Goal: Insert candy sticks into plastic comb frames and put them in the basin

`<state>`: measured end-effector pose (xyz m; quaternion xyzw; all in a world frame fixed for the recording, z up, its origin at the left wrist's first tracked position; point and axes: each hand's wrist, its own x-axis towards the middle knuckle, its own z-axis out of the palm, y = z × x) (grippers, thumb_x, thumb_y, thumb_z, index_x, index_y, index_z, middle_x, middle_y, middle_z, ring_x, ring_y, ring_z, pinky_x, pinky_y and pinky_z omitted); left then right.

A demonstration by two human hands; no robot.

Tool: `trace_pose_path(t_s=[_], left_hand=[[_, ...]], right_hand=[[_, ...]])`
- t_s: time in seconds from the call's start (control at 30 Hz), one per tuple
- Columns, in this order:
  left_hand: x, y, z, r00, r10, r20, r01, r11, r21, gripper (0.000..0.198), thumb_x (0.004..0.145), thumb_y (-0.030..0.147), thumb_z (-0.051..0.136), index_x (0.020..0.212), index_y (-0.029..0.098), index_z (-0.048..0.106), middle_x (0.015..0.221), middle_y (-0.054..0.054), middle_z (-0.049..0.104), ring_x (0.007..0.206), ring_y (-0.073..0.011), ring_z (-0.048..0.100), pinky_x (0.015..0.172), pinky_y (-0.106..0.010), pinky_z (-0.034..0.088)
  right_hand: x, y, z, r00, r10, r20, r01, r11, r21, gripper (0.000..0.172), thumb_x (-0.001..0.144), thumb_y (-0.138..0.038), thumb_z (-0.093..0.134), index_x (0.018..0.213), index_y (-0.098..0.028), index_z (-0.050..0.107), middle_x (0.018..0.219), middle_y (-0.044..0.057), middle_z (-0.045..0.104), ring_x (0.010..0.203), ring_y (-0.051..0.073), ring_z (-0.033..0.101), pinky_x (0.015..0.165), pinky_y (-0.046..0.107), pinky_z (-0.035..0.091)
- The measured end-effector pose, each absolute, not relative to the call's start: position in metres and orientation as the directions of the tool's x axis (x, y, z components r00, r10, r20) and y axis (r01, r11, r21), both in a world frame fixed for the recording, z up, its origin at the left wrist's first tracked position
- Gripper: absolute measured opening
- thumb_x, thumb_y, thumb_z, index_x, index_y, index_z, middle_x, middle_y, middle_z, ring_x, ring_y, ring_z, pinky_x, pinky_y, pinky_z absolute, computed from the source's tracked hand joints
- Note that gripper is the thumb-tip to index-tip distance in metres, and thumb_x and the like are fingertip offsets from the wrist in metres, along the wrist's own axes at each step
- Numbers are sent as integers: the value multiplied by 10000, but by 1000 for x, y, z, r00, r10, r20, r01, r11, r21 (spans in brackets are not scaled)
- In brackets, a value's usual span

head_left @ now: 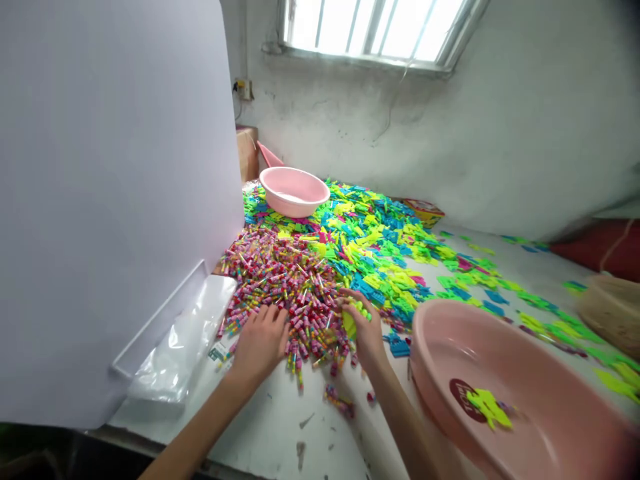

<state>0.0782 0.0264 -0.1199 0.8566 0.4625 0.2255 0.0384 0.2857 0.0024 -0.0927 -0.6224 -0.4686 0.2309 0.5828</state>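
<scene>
My left hand [263,339] rests at the near edge of a heap of small pink-patterned sticks [287,270] with coloured ends. Its fingers are curled downward, and whatever they grip is hidden. On the heap's right side, my right hand [367,328] is closed around yellow-green plastic pieces [349,324]. More flat plastic pieces [370,233] in green, yellow, blue and pink are spread behind the sticks. Beside my right forearm stands a large pink basin [435,333], with a yellow plastic piece [489,408] lying inside.
A smaller pink basin [295,207] sits at the back among the pieces. To the left, clear plastic bags [183,340] lie against a tall white panel [115,200]. A beige tub [613,310] stands at far right. A loose cluster of sticks [339,401] lies near the front.
</scene>
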Motion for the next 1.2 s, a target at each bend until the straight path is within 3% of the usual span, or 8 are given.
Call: trace_pose_path(t_s=[0.13, 0.27, 0.47, 0.63, 0.77, 0.9, 1.07, 1.2], left_hand=[[63, 47, -139, 471, 802, 366, 795, -566, 218, 414, 833, 79, 507, 1226, 178, 588, 1185, -156, 598, 1109, -311, 532, 881, -442, 458], [59, 49, -148, 449, 804, 390, 769, -570, 290, 271, 880, 141, 478, 1094, 158, 642, 1021, -128, 634, 1032, -295, 548, 887, -456, 466], [52, 49, -140, 306, 841, 447, 690, -519, 505, 212, 943, 228, 449, 1043, 173, 627, 1015, -88, 639, 999, -222, 593, 900, -386, 500], [36, 49, -136, 239, 882, 405, 574, -465, 674, 238, 948, 357, 487, 1005, 181, 637, 920, -51, 682, 797, -175, 658, 718, -302, 544], [28, 46, -140, 147, 938, 314, 467, -346, 814, 290, 922, 437, 518, 970, 191, 664, 926, -62, 702, 808, -201, 665, 722, -328, 538], [30, 43, -147, 131, 947, 294, 438, -322, 839, 326, 914, 481, 518, 995, 202, 668, 967, -72, 702, 848, -224, 659, 760, -364, 539], [33, 40, -157, 130, 951, 280, 396, -309, 865, 335, 904, 510, 531, 1015, 226, 672, 1032, -71, 705, 923, -242, 664, 795, -380, 549], [31, 38, -159, 100, 953, 285, 392, -301, 869, 367, 890, 546, 532, 993, 230, 689, 1026, -69, 705, 898, -244, 672, 765, -375, 563]], right_hand=[[306, 34, -86, 226, 932, 282, 724, 32, -689, 310, 898, -345, 485, 1036, -191, 715, 1082, 88, 726, 1029, 262, 656, 923, 395, 469], [283, 61, -89, 127, 967, 219, 825, 20, -565, 204, 841, -266, 638, 1013, -189, 717, 1063, 102, 724, 1040, 272, 643, 922, 369, 452], [245, 82, -98, 90, 980, 175, 906, -8, -424, 278, 824, -274, 695, 1086, -179, 683, 1133, 143, 682, 1084, 293, 608, 907, 355, 442], [254, 90, -96, 82, 983, 166, 906, -3, -424, 203, 859, -312, 654, 1040, -234, 699, 1057, 67, 721, 1030, 248, 642, 853, 296, 463], [287, 114, -82, 215, 953, 214, 893, -103, -438, 278, 930, -301, 542, 1167, -225, 664, 1175, 79, 679, 1097, 258, 624, 887, 323, 464], [322, 152, -70, 356, 917, 181, 868, -253, -427, 420, 928, -270, 582, 1338, -187, 542, 1345, 154, 548, 1185, 307, 566, 962, 440, 453], [342, 184, -70, 262, 965, 36, 858, -215, -467, 312, 934, -339, 626, 1188, -158, 609, 1233, 87, 610, 1081, 244, 612, 922, 463, 519], [340, 185, -74, 237, 971, 38, 823, -180, -539, 279, 932, -344, 630, 1131, -149, 635, 1186, 76, 634, 1063, 243, 622, 918, 452, 522]])
